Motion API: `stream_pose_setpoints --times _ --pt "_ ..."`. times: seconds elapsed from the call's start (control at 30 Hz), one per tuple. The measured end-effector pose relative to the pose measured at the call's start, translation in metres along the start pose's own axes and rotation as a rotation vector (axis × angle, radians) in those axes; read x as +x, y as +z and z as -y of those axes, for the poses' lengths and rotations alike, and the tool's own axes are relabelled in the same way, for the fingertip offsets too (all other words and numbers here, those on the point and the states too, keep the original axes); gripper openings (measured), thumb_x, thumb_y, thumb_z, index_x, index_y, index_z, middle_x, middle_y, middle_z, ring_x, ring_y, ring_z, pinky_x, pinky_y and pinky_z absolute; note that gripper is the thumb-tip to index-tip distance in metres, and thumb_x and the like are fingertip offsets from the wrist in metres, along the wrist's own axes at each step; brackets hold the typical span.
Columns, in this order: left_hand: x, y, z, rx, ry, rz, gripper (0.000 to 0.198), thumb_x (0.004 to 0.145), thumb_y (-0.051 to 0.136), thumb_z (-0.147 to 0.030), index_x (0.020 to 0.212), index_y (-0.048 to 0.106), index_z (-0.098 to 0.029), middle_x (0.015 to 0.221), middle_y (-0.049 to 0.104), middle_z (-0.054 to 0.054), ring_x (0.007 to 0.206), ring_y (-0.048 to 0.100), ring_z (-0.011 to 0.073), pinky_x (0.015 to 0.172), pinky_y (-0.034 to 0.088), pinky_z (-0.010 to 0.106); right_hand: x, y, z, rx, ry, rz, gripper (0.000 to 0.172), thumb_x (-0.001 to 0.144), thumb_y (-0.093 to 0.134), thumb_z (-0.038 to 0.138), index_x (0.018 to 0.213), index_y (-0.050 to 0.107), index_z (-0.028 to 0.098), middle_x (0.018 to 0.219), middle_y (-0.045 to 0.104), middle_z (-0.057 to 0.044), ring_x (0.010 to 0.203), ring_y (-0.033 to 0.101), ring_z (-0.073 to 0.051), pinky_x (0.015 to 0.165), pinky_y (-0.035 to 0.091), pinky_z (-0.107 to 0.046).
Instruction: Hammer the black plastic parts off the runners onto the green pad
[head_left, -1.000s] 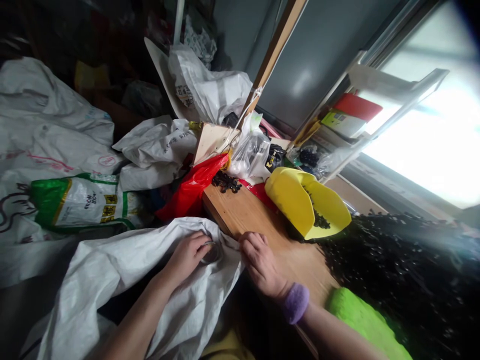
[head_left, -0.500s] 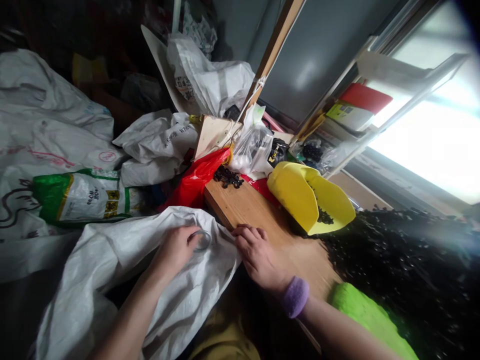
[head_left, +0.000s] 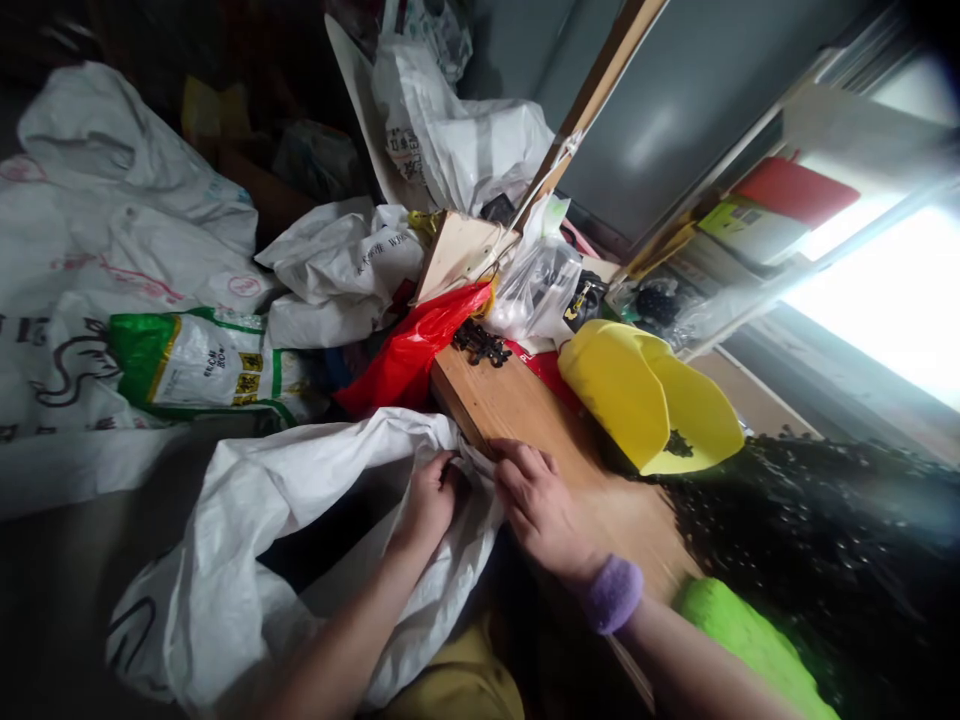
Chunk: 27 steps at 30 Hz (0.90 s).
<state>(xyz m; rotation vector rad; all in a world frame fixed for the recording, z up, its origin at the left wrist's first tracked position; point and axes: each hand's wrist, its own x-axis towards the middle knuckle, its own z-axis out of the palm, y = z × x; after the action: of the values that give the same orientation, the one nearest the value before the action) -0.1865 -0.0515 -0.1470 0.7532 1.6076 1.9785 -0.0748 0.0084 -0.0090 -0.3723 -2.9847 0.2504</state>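
A white woven sack point(head_left: 247, 500) lies in front of me with its mouth gaping and its inside dark. My left hand point(head_left: 431, 500) reaches over the opening with curled fingers, close to the sack's right rim. What sits in those fingers is shadowed; I cannot make it out. At the wooden table's edge, my right hand point(head_left: 536, 505), with a purple band point(head_left: 613, 595) at the wrist, is closed on the sack's rim. Its fingertips nearly meet the left hand.
On the wooden table point(head_left: 517, 405) are a yellow scoop point(head_left: 652, 400) with dark bits inside, small black parts point(head_left: 480, 343) and a large black heap point(head_left: 817, 520). A red plastic bag point(head_left: 420, 350) hangs at the corner. A bright green object point(head_left: 742, 640) lies front right. More sacks point(head_left: 135, 220) fill the left.
My left hand has moved right, closer to my right hand, and the clear ring seen at its fingers no longer shows plainly. The sack's mouth gapes wider. The whole view has shifted somewhat.
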Motion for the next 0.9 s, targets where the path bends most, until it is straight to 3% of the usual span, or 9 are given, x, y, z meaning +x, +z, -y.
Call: stream_pose_setpoints --times 0.13,0.27,0.37,0.43,0.53,0.6,0.67,0.77,0.9 --pt "0.0 -0.022 -0.002 0.153 0.047 0.036 0.025 0.081 0.041 -0.017 0.095 0.063 -0.019 0.089 0.067 0.004 0.08 0.061 0.0173 0.076 0.046 0.029 0.001 -0.004 0.002 0.028 -0.106 0.017 0.022 0.081 0.04 0.012 0.1 0.052 0.015 0.13 0.04 -0.01 0.117 0.036 -0.026 0.093 0.029 -0.042" --pt "0.0 -0.055 -0.018 0.315 0.11 -0.161 0.021 0.083 0.038 -0.016 0.095 0.054 -0.019 0.091 0.063 0.005 0.088 0.059 0.0184 0.082 0.044 0.031 0.0 -0.007 0.001 0.087 -0.187 0.019 0.028 0.081 0.038 0.011 0.105 0.051 0.015 0.13 0.041 -0.01 0.117 0.037 -0.025 0.096 0.027 -0.043" --pt "0.012 -0.074 -0.046 0.555 0.288 -0.247 0.013 0.082 0.041 -0.015 0.089 0.05 -0.02 0.099 0.06 0.008 0.1 0.053 0.021 0.092 0.038 0.036 -0.002 -0.007 -0.002 0.149 -0.235 0.017 0.022 0.085 0.033 0.016 0.098 0.051 0.016 0.127 0.043 -0.011 0.112 0.042 -0.024 0.096 0.028 -0.044" --pt "0.028 -0.079 -0.067 0.697 0.446 -0.102 0.011 0.078 0.045 -0.012 0.084 0.051 -0.02 0.11 0.057 0.009 0.109 0.048 0.0226 0.098 0.033 0.039 -0.005 -0.005 -0.005 0.19 -0.274 0.004 0.021 0.087 0.03 0.02 0.093 0.05 0.017 0.124 0.045 -0.012 0.107 0.045 -0.024 0.095 0.029 -0.045" --pt "0.051 -0.081 -0.092 0.822 0.628 0.297 0.011 0.072 0.049 -0.009 0.074 0.052 -0.019 0.117 0.055 0.008 0.115 0.043 0.0234 0.098 0.032 0.038 -0.007 -0.003 -0.008 0.234 -0.287 -0.036 0.021 0.087 0.029 0.022 0.091 0.049 0.017 0.12 0.047 -0.012 0.105 0.046 -0.024 0.094 0.03 -0.044" --pt "0.058 -0.081 -0.101 0.853 0.688 0.412 0.009 0.073 0.049 -0.011 0.069 0.053 -0.019 0.111 0.058 0.008 0.11 0.047 0.0222 0.094 0.035 0.035 -0.007 -0.003 -0.008 0.237 -0.246 -0.052 0.021 0.087 0.03 0.021 0.094 0.049 0.016 0.117 0.049 -0.012 0.105 0.046 -0.023 0.093 0.03 -0.042" --pt "0.056 -0.084 -0.103 0.898 0.645 0.326 0.014 0.078 0.048 -0.018 0.065 0.052 -0.019 0.093 0.062 0.007 0.094 0.054 0.0196 0.083 0.039 0.031 -0.005 -0.004 -0.007 0.218 -0.21 -0.051 0.022 0.086 0.031 0.018 0.097 0.049 0.016 0.114 0.05 -0.012 0.105 0.046 -0.023 0.093 0.03 -0.042" --pt "0.037 -0.091 -0.092 1.072 0.396 0.189 0.033 0.08 0.05 -0.037 0.053 0.046 -0.02 0.063 0.057 0.005 0.064 0.054 0.0176 0.063 0.038 0.029 -0.003 -0.003 -0.007 0.184 -0.197 -0.038 0.022 0.084 0.034 0.016 0.098 0.05 0.015 0.114 0.05 -0.011 0.104 0.046 -0.023 0.093 0.03 -0.041" --pt "-0.001 -0.087 -0.058 1.192 0.162 0.422 0.032 0.071 0.059 -0.045 0.054 0.054 -0.019 0.062 0.06 0.008 0.059 0.055 0.021 0.055 0.032 0.03 -0.003 -0.002 -0.007 0.169 -0.198 -0.037 0.022 0.082 0.036 0.013 0.099 0.051 0.016 0.114 0.05 -0.011 0.104 0.046 -0.024 0.092 0.03 -0.041"
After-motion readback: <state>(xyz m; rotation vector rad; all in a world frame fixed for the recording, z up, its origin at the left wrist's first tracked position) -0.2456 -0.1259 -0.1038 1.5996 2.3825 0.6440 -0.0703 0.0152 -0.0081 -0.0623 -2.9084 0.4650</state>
